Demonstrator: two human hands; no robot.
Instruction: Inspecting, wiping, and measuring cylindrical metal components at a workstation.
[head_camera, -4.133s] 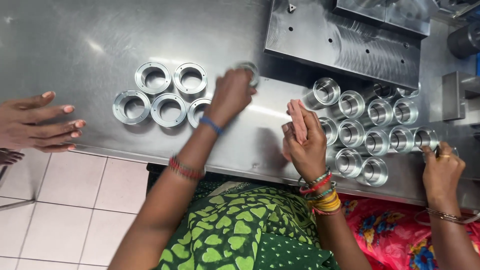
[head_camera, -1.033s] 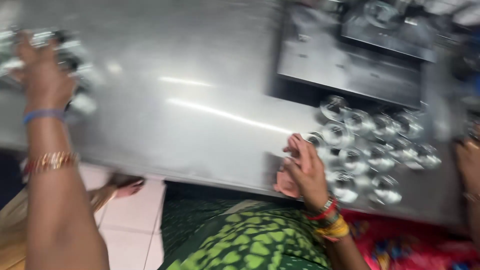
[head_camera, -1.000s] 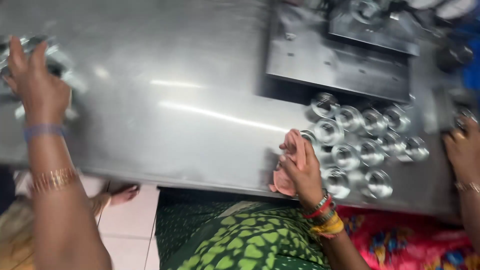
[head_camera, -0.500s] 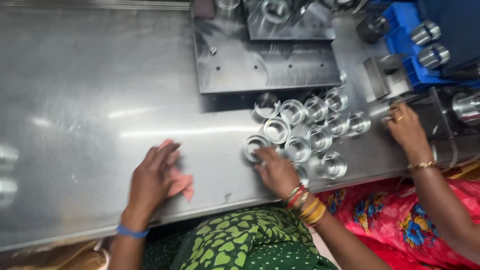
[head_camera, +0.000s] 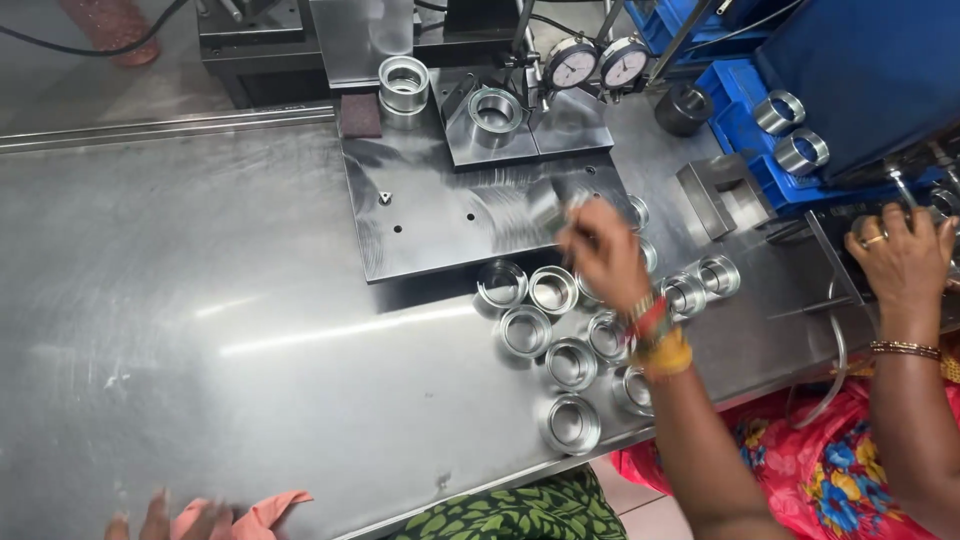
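Pinching a steel ring (head_camera: 556, 205) in my right hand (head_camera: 605, 255), I hold it blurred above the flat steel plate (head_camera: 440, 215), just past the cluster of rings (head_camera: 560, 335) on the metal table (head_camera: 200, 320). My left hand (head_camera: 185, 520) rests at the table's near edge, fingers spread on a pink cloth (head_camera: 262, 512). A co-worker's hand (head_camera: 900, 260) is far right.
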